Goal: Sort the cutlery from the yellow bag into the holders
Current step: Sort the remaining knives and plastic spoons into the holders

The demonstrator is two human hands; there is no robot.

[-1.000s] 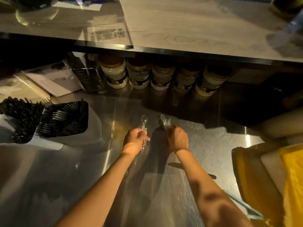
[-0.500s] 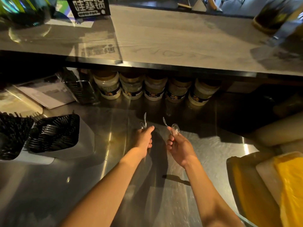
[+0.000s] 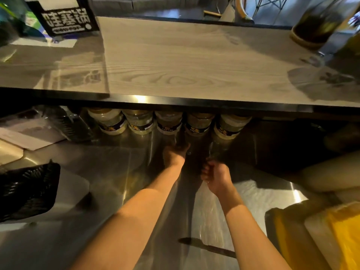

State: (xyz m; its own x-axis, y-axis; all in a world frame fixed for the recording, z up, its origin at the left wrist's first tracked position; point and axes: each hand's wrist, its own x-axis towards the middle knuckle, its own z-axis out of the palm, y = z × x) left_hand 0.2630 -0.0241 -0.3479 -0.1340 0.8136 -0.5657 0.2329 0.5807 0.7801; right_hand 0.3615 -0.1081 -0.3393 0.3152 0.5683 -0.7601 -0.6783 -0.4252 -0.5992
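1. Hands out ahead over the steel worktop (image 3: pixel 109 184), both reaching into the shadow under the shelf (image 3: pixel 175 61), just short of the row of jars (image 3: pixel 169 123).
2. Left hand (image 3: pixel 174 154) farther forward, fingers curled toward the jars – probably round a clear spoon, though the dim light hides it; cannot tell for certain.
3. Right hand (image 3: pixel 216 177) a little nearer the body, fingers curled, with a faint clear glint above the knuckles – likely a clear plastic spoon (image 3: pixel 211 151) pinched upright, handle down in the fist.
4. Holder (image 3: pixel 29 191) with black cutlery well off to the left, at the frame edge; left hand plainly the nearer one to it.
5. Yellow bag (image 3: pixel 344 230) low at the right, beside the right forearm, well apart from both hands.
6. Judged from this: the coming move turns on a leftward carry, long axis of the spoon kept upright or tipped bowl-first toward a holder.
7. No holder for clear spoons visible, so the destination stays uncertain.
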